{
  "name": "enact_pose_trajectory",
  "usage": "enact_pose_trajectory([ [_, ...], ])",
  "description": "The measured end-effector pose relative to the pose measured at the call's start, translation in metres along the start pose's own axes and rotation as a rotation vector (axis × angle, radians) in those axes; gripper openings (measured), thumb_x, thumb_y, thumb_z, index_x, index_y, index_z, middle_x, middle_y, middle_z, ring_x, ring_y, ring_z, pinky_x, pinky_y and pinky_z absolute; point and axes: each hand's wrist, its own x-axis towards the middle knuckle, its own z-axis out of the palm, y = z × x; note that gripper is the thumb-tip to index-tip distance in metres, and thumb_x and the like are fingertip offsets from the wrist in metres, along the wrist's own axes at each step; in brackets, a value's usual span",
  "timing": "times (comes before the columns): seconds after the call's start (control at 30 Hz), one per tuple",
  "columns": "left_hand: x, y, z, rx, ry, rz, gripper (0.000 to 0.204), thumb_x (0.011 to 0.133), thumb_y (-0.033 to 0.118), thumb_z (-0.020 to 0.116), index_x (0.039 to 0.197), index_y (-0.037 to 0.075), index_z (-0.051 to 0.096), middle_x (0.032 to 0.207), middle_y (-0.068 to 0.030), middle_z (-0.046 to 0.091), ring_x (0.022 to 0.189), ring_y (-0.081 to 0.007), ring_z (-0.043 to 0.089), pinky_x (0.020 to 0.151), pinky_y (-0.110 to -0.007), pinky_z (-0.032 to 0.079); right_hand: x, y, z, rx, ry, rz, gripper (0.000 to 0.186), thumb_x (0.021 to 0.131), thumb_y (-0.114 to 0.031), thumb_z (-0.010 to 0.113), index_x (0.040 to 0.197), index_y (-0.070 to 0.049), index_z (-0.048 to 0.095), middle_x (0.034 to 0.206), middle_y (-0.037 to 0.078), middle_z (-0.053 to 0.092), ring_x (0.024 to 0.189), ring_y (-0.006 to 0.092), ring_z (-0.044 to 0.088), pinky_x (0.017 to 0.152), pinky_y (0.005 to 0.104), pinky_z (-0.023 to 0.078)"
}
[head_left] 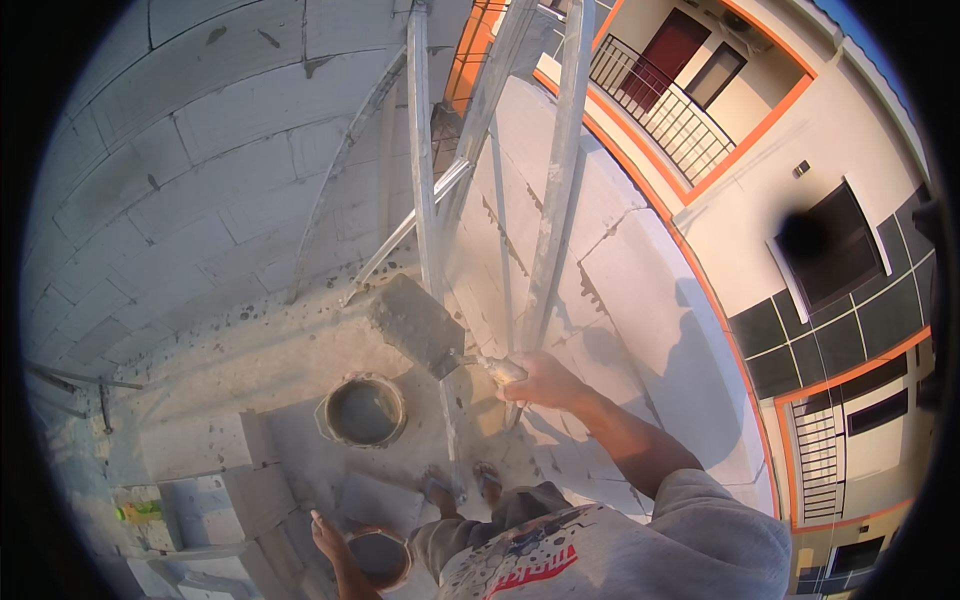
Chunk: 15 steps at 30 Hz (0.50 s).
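Observation:
My right hand (545, 381) is stretched forward and grips the handle of a wide trowel (418, 324) loaded with grey mortar, held over the top of a white block wall (610, 260). Low in the picture, my left hand (327, 538) holds a small round bowl of mortar (381, 556) by its rim. A bucket of grey mortar (362, 410) stands on the platform just below the trowel. My sandalled feet (462, 486) stand beside it.
Metal scaffold poles (422, 150) and braces rise right in front of me. A white block wall (200, 150) fills the left. Loose white blocks (210, 480) lie at lower left. To the right the platform drops away toward a building with orange trim (800, 250).

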Motion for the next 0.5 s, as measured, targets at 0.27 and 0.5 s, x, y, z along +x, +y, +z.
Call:
enact_pose_trajectory([
  [0.27, -0.004, 0.04, 0.034, 0.145, -0.15, -0.088, 0.069, 0.095, 0.053, 0.046, 0.122, -0.01, 0.056, 0.106, -0.0225, 0.065, 0.092, -0.033, 0.063, 0.079, -0.04, 0.048, -0.157, -0.045, -0.156, -0.079, 0.575, 0.329, 0.036, 0.076, -0.027, 0.073, 0.097, 0.001, 0.064, 0.073, 0.007, 0.062, 0.061, 0.0148, 0.06, 0.061, 0.0295, 0.047],
  [0.5, 0.061, 0.073, 0.06, 0.003, -0.117, 0.069, 0.062, 0.096, 0.05, 0.047, 0.108, -0.009, 0.061, 0.089, -0.0157, 0.064, 0.077, -0.0248, 0.06, 0.068, -0.038, 0.049, -0.169, -0.026, -0.213, -0.721, 0.898, 0.534, 0.041, 0.081, -0.032, 0.067, 0.106, -0.001, 0.06, 0.088, 0.017, 0.067, 0.084, 0.0293, 0.066, 0.075, 0.0396, 0.052],
])
